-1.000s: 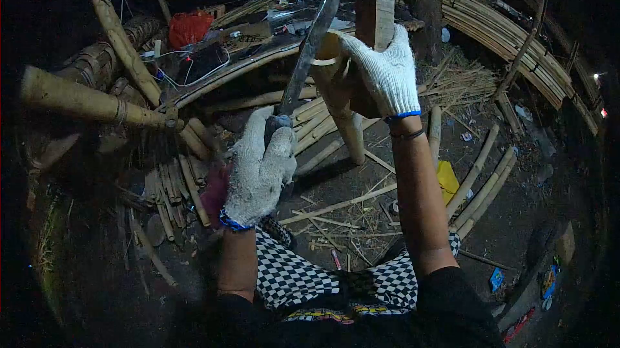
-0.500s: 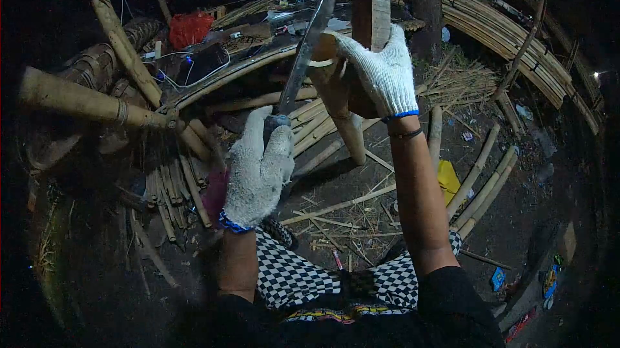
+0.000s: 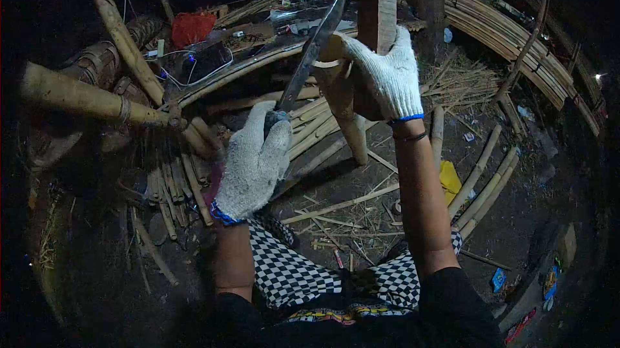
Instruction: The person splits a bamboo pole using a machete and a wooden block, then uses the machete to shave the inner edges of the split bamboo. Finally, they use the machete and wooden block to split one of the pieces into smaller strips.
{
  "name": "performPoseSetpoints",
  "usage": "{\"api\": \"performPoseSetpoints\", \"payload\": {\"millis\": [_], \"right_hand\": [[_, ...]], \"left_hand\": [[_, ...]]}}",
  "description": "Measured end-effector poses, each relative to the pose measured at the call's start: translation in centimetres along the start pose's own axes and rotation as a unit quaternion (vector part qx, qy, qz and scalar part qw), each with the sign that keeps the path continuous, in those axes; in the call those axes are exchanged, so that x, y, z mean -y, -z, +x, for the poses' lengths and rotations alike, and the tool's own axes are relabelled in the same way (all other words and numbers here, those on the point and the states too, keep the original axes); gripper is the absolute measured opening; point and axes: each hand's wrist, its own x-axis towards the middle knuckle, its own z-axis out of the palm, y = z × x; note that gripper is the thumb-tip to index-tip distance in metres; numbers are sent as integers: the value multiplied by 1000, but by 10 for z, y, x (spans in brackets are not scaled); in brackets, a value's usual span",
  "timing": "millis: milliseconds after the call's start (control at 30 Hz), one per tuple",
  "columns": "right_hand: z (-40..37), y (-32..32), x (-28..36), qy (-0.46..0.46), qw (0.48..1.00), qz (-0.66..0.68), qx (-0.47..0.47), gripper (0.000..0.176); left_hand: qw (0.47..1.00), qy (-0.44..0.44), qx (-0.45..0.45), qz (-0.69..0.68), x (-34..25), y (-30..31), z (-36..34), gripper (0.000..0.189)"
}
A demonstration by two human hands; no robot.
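Observation:
My left hand (image 3: 253, 164), in a white knit glove with a blue cuff, is closed round the handle of a machete (image 3: 316, 47). Its dark blade slants up and to the right, overlapping the top of a bamboo post (image 3: 345, 109). Also gloved, my right hand (image 3: 387, 73) grips a thick split bamboo piece (image 3: 386, 2), which stands upright with its pale cut edge showing. The lower part of that piece sits behind the post, partly hidden by the glove.
Long bamboo strips (image 3: 510, 44) lie in a curved stack at right. Shavings and sticks (image 3: 355, 212) litter the ground between my checkered trouser legs. A red plastic bag (image 3: 192, 28) rests at the back left, near white cables. A thick bamboo pole (image 3: 90, 99) juts in from the left.
The machete's blade has tipped a little to the right, its tip slightly lower. My left hand has shifted slightly left and up; my right hand keeps its grip on the bamboo piece.

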Motion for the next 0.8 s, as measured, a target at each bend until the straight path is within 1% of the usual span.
{"api": "performPoseSetpoints", "payload": {"millis": [100,233,300,333,433,500,633,700,733,800], "right_hand": [[-4,3,7,5,1000,29,-4,66],[-8,8,12,0,999,51,5,66],[-10,11,17,-9,1000,2,-4,64],[-10,13,16,-9,1000,0,-4,64],[-12,16,10,-13,999,32,16,63],[-14,18,8,-6,997,76,31,61],[-20,17,9,6,993,110,39,60],[-23,18,11,-3,995,96,32,60],[-24,18,12,-9,996,84,25,60],[-24,18,8,-6,998,63,24,61]], "left_hand": [[1000,-12,4,19,2,0,0,34],[1000,-22,5,1,9,-3,-1,35],[997,17,26,-70,8,-4,-2,37],[997,17,27,-72,10,-5,-2,37],[994,32,29,-100,16,-7,-6,39],[976,42,44,-210,16,-8,-9,42],[975,20,41,-216,19,-9,-15,45],[989,22,37,-138,15,-6,-17,49],[989,22,38,-140,17,-4,-17,49],[998,19,31,-56,22,-1,-19,50]]}}
